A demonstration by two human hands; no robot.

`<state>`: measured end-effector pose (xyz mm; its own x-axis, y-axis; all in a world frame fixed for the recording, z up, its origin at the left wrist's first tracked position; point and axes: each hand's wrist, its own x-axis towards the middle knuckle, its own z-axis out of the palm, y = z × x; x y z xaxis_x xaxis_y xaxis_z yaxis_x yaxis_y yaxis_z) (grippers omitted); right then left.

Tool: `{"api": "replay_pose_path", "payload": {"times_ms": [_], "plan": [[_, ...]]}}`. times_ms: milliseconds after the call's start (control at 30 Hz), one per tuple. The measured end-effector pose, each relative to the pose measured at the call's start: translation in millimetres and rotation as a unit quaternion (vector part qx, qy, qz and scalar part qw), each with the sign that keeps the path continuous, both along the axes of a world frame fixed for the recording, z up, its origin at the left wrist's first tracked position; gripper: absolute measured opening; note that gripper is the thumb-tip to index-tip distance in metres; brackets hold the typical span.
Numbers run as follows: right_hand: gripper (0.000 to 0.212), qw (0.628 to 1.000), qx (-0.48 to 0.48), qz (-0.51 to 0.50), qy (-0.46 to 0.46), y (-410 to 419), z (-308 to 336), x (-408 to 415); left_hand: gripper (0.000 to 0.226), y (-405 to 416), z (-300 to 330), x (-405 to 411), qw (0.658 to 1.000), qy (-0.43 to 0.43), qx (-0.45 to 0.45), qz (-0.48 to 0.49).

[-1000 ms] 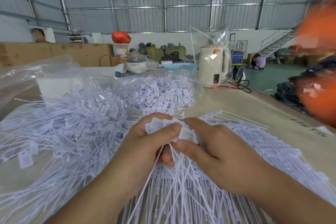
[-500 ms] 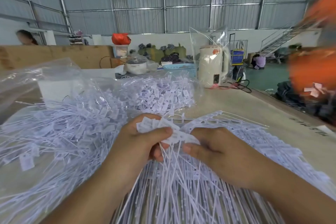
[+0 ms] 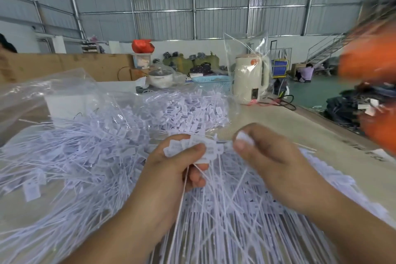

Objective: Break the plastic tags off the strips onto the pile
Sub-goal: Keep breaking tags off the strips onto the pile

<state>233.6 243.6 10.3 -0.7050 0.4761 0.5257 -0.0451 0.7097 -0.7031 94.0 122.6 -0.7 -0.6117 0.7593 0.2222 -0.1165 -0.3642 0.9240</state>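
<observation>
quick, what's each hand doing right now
Left hand: closed, gripping a bunch of white tags on their strips.
Right hand: closed, pinching a single white tag between thumb and fingers.

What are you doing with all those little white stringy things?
A person is snapping small plastic tags off a strip. The left hand holds a bunch of tags with their thin tails hanging down. The right hand pinches one tag just beside that bunch. A big pile of loose tags covers the table to the left, and more strips lie fanned out under the hands. A clear bag of tags sits further back.
</observation>
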Motion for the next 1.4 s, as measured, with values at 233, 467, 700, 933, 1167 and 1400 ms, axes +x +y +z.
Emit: {"api": "replay_pose_path", "payload": {"times_ms": [233,467,700,933,1167,1400], "plan": [[0.058,0.979,0.144,0.083,-0.115,-8.5,-11.2,-12.5,0.011,-2.2,-1.2,0.0,0.993,0.1,-0.026,-0.049],[0.079,0.963,0.196,0.051,-0.176,-14.9,-12.6,-11.1,0.027,-1.8,-3.2,-4.2,0.987,0.15,-0.058,-0.028],[0.024,0.986,0.106,0.066,-0.114,1.5,-6.5,-4.7,0.018,-3.5,0.9,-12.4,0.99,0.136,-0.012,0.023],[0.038,1.0,-0.017,0.008,-0.012,-7.9,-8.2,-12.2,0.023,2.2,3.9,-1.7,0.996,0.08,0.017,0.03],[0.039,0.977,-0.141,-0.075,0.139,8.0,10.3,3.1,0.02,-0.4,2.3,-14.3,0.999,-0.037,0.009,0.037],[0.033,0.981,-0.115,0.155,-0.011,-4.2,-17.6,-18.7,0.011,-1.5,0.8,-8.0,0.993,0.118,-0.006,-0.031]]}}
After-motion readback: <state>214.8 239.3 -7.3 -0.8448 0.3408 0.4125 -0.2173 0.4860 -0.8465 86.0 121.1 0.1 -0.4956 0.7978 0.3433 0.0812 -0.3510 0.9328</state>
